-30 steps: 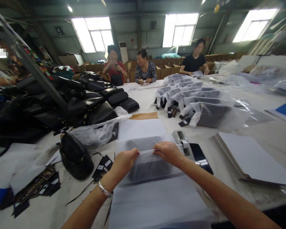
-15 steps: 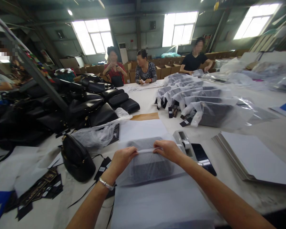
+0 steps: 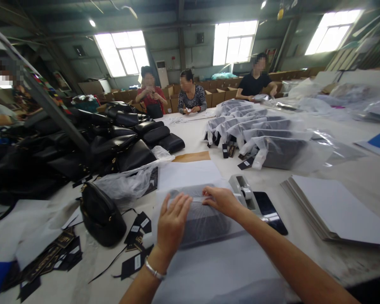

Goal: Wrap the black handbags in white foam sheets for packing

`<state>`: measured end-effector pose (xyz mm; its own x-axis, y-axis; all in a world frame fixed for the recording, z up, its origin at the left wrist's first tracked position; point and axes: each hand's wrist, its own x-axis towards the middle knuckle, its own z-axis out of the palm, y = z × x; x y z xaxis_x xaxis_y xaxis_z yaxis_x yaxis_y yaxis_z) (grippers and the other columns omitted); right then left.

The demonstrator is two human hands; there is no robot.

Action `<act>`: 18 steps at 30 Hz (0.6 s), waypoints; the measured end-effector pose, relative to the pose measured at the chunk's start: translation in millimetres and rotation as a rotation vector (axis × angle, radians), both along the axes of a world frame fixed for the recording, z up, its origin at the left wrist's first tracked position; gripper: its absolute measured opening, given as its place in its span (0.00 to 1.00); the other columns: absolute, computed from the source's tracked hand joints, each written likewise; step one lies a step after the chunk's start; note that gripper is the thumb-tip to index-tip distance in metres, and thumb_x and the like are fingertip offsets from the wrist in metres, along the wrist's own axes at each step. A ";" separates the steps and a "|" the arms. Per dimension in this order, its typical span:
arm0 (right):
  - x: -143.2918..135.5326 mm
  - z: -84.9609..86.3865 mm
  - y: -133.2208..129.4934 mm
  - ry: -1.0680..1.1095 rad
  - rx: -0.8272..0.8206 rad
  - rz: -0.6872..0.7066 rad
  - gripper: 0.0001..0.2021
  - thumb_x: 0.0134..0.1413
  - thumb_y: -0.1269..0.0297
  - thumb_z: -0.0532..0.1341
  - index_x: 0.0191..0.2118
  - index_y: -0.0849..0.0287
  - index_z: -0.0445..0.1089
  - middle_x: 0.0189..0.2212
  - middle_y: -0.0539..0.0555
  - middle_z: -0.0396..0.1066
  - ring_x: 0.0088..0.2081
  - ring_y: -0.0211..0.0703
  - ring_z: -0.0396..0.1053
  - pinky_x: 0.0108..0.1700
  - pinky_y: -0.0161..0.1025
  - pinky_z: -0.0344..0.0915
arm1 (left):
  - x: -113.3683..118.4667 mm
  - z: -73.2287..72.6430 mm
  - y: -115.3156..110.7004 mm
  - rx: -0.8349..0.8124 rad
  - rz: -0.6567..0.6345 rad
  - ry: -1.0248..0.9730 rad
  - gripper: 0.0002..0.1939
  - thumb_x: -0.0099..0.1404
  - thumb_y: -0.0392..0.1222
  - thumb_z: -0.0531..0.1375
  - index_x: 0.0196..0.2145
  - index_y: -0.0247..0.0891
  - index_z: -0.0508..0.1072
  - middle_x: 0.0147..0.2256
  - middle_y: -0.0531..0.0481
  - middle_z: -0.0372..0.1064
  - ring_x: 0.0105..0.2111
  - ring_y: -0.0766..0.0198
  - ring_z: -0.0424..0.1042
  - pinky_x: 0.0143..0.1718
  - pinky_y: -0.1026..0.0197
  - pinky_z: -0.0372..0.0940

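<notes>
In front of me a dark bag (image 3: 205, 226) lies wrapped in thin, see-through white tissue paper (image 3: 193, 245), on white sheets. My right hand (image 3: 220, 202) pinches the folded edge of the paper on top of the bundle. Over the bundle's left side is my left hand (image 3: 172, 221), its fingers stretched out and holding nothing; whether the fingertips touch the paper I cannot tell. A grey tape dispenser (image 3: 244, 192) stands just beyond my right hand, with a black phone-like slab (image 3: 270, 213) beside it. Left of the bundle sits a black handbag (image 3: 103, 215) near several black tags (image 3: 139, 226).
A heap of black bags (image 3: 114, 139) covers the left of the table. Several paper-wrapped bags (image 3: 285, 152) stand in a row at back right, and a stack of white boards (image 3: 338, 211) lies at right. Across the table, co-workers (image 3: 191, 99) sit. A metal post (image 3: 55, 107) slants at left.
My left hand has let go of the paper's edge, and its fingers have straightened over the bundle's left side. My right hand keeps its pinch in nearly the same place.
</notes>
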<state>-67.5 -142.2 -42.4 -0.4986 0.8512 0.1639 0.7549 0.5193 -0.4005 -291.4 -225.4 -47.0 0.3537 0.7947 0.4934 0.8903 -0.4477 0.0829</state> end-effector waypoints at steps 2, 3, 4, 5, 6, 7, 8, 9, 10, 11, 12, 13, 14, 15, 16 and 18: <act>0.5 -1.6 1.4 -0.001 0.017 0.005 0.12 0.55 0.59 0.68 0.45 0.53 0.71 0.36 0.50 0.77 0.37 0.43 0.75 0.38 0.36 0.63 | 15.9 -11.4 -10.5 -0.053 -0.132 0.026 0.20 0.73 0.34 0.48 0.58 0.43 0.69 0.57 0.48 0.70 0.59 0.58 0.66 0.66 0.47 0.55; 0.7 -2.3 2.6 -0.002 0.029 0.007 0.12 0.56 0.59 0.67 0.45 0.53 0.71 0.36 0.50 0.77 0.37 0.43 0.75 0.38 0.36 0.63 | 23.5 -17.2 -14.0 -0.097 -0.165 0.046 0.19 0.73 0.34 0.49 0.57 0.42 0.70 0.57 0.47 0.69 0.59 0.57 0.67 0.64 0.48 0.59; 0.8 -2.8 4.2 -0.002 0.043 0.008 0.11 0.56 0.59 0.67 0.44 0.53 0.71 0.37 0.50 0.77 0.38 0.43 0.74 0.38 0.36 0.63 | 30.0 -22.2 -16.0 -0.139 -0.167 0.065 0.18 0.73 0.35 0.50 0.57 0.41 0.70 0.58 0.46 0.68 0.59 0.55 0.67 0.62 0.47 0.62; 0.8 -2.9 6.1 -0.002 0.058 0.005 0.11 0.57 0.60 0.67 0.44 0.54 0.71 0.38 0.50 0.77 0.38 0.43 0.74 0.39 0.36 0.64 | 35.3 -26.0 -16.7 -0.177 -0.145 0.081 0.19 0.72 0.36 0.51 0.57 0.41 0.70 0.60 0.45 0.66 0.60 0.53 0.65 0.61 0.45 0.63; 0.9 -2.5 8.0 -0.002 0.076 -0.001 0.10 0.58 0.61 0.66 0.44 0.54 0.71 0.38 0.51 0.76 0.39 0.43 0.74 0.40 0.37 0.64 | 39.0 -28.6 -16.3 -0.206 -0.112 0.095 0.19 0.71 0.37 0.53 0.59 0.41 0.68 0.61 0.44 0.64 0.62 0.51 0.63 0.61 0.43 0.63; 1.3 -1.7 9.8 0.000 0.097 -0.012 0.09 0.58 0.62 0.65 0.43 0.55 0.71 0.38 0.52 0.76 0.40 0.44 0.73 0.41 0.38 0.64 | 41.3 -29.8 -15.1 -0.230 -0.078 0.107 0.21 0.71 0.37 0.54 0.60 0.42 0.67 0.62 0.43 0.62 0.63 0.49 0.61 0.61 0.40 0.62; 2.2 -0.4 10.9 0.001 0.119 -0.030 0.08 0.59 0.64 0.65 0.44 0.55 0.70 0.39 0.53 0.76 0.41 0.46 0.73 0.44 0.40 0.65 | 42.2 -29.8 -13.4 -0.249 -0.048 0.117 0.22 0.70 0.38 0.55 0.61 0.44 0.65 0.63 0.43 0.60 0.64 0.48 0.58 0.61 0.37 0.60; 4.1 1.3 11.2 0.002 0.141 -0.052 0.09 0.59 0.66 0.64 0.45 0.56 0.70 0.41 0.55 0.76 0.44 0.48 0.72 0.47 0.42 0.64 | 42.2 -28.9 -11.5 -0.264 -0.023 0.125 0.24 0.70 0.38 0.56 0.62 0.46 0.64 0.64 0.44 0.58 0.65 0.47 0.56 0.62 0.34 0.58; 7.4 3.1 10.2 0.007 0.169 -0.079 0.10 0.59 0.68 0.63 0.47 0.57 0.70 0.44 0.57 0.75 0.47 0.50 0.71 0.51 0.46 0.63 | 41.4 -27.4 -9.5 -0.277 -0.003 0.133 0.25 0.69 0.39 0.57 0.62 0.49 0.63 0.65 0.44 0.57 0.66 0.46 0.55 0.61 0.32 0.56; 12.7 4.9 7.7 0.020 0.202 -0.109 0.12 0.60 0.70 0.62 0.49 0.58 0.69 0.48 0.59 0.74 0.50 0.52 0.69 0.54 0.49 0.62 | 40.3 -25.6 -7.7 -0.290 0.013 0.140 0.26 0.68 0.40 0.58 0.63 0.51 0.63 0.66 0.45 0.55 0.66 0.45 0.53 0.61 0.29 0.55; 20.1 6.2 3.5 0.042 0.240 -0.145 0.13 0.60 0.70 0.61 0.51 0.58 0.68 0.51 0.59 0.72 0.53 0.53 0.68 0.57 0.51 0.60 | 39.0 -23.8 -6.0 -0.302 0.026 0.146 0.27 0.68 0.41 0.58 0.63 0.53 0.62 0.67 0.45 0.53 0.67 0.44 0.51 0.60 0.27 0.54; 29.9 6.9 -2.3 0.075 0.281 -0.188 0.14 0.60 0.70 0.60 0.51 0.57 0.68 0.53 0.60 0.71 0.55 0.53 0.66 0.59 0.52 0.59 | 37.9 -22.0 -4.5 -0.314 0.033 0.150 0.27 0.67 0.42 0.59 0.63 0.54 0.62 0.67 0.46 0.51 0.67 0.42 0.50 0.59 0.26 0.54; 41.9 6.7 -9.7 0.113 0.322 -0.239 0.13 0.61 0.68 0.59 0.51 0.57 0.69 0.54 0.59 0.70 0.56 0.53 0.65 0.60 0.52 0.58 | 36.9 -20.4 -3.3 -0.326 0.037 0.154 0.28 0.67 0.43 0.60 0.63 0.55 0.62 0.68 0.46 0.50 0.67 0.41 0.49 0.59 0.25 0.53; 55.8 5.3 -18.5 0.152 0.355 -0.300 0.12 0.61 0.66 0.59 0.49 0.56 0.70 0.55 0.59 0.70 0.57 0.53 0.64 0.61 0.52 0.58 | 36.2 -19.0 -2.3 -0.336 0.040 0.159 0.28 0.67 0.44 0.60 0.63 0.55 0.62 0.68 0.47 0.48 0.67 0.40 0.49 0.58 0.25 0.53; 70.8 2.8 -28.7 0.183 0.375 -0.373 0.11 0.61 0.63 0.59 0.48 0.56 0.71 0.54 0.59 0.70 0.58 0.54 0.64 0.61 0.53 0.58 | 35.7 -17.9 -1.5 -0.345 0.042 0.164 0.28 0.67 0.44 0.60 0.63 0.55 0.62 0.68 0.47 0.48 0.67 0.40 0.48 0.58 0.25 0.53; 101.0 -5.5 -51.7 0.215 0.368 -0.536 0.12 0.61 0.56 0.59 0.44 0.57 0.73 0.54 0.61 0.70 0.59 0.56 0.63 0.62 0.55 0.57 | 35.5 -16.8 -0.5 -0.353 0.043 0.174 0.27 0.67 0.44 0.59 0.63 0.55 0.62 0.69 0.46 0.47 0.67 0.39 0.48 0.58 0.25 0.53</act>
<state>33.5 -193.9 -47.9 0.0522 0.8410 0.5385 0.8690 0.2274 -0.4394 -255.9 -225.9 -63.8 0.3703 0.9207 0.1231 0.9221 -0.3803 0.0713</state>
